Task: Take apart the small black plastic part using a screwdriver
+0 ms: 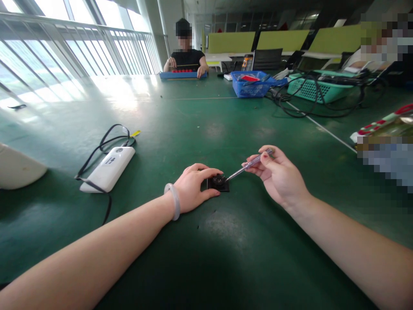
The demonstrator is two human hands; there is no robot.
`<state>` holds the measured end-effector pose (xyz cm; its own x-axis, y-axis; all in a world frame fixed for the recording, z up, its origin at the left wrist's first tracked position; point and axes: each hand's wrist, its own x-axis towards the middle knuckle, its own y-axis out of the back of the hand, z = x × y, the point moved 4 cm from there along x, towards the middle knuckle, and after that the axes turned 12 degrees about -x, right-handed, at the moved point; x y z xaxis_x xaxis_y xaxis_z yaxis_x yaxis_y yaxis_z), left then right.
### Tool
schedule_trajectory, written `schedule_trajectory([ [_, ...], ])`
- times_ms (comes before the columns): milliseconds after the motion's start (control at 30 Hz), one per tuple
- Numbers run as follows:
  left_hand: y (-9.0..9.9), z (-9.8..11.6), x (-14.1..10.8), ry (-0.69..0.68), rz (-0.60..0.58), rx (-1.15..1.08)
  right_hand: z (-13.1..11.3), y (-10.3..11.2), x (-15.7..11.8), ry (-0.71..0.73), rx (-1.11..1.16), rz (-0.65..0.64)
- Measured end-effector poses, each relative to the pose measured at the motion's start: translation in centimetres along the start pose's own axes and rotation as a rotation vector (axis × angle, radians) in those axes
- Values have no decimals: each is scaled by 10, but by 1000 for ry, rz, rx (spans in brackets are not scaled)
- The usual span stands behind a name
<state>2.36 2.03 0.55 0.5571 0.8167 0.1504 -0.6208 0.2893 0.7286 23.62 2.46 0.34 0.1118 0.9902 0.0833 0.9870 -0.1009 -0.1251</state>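
A small black square part (222, 185) with a round raised middle lies on the green table (155, 137). My left hand (195, 187), with a pale bangle at the wrist, grips it between thumb and fingers from the left. In my right hand (277, 172) is a screwdriver (248, 165) with a clear handle, pinched between thumb and fingers. Its shaft slants down to the left, and the tip is at the right side of the black part. Whether the tip touches it, I cannot tell.
To the left lie a white phone-like device (111, 170) with a black strap and a white rounded object (19, 168). A blue basket (250, 88), a teal basket (314, 90) and tangled black cables (297, 110) stand far right. A person (187, 58) sits opposite behind a blue tray (182, 75).
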Motion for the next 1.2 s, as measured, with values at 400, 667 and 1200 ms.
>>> schedule_trajectory([
  [400,-3,2,-1,-32,-58,19,2,-3,1,-59,31,-38],
  [667,-3,3,-2,-19,-51,32,12,-1,4,-133,41,-93],
  [1200,0,-1,-1,1,44,85,-20,-12,-17,332,-252,-178],
])
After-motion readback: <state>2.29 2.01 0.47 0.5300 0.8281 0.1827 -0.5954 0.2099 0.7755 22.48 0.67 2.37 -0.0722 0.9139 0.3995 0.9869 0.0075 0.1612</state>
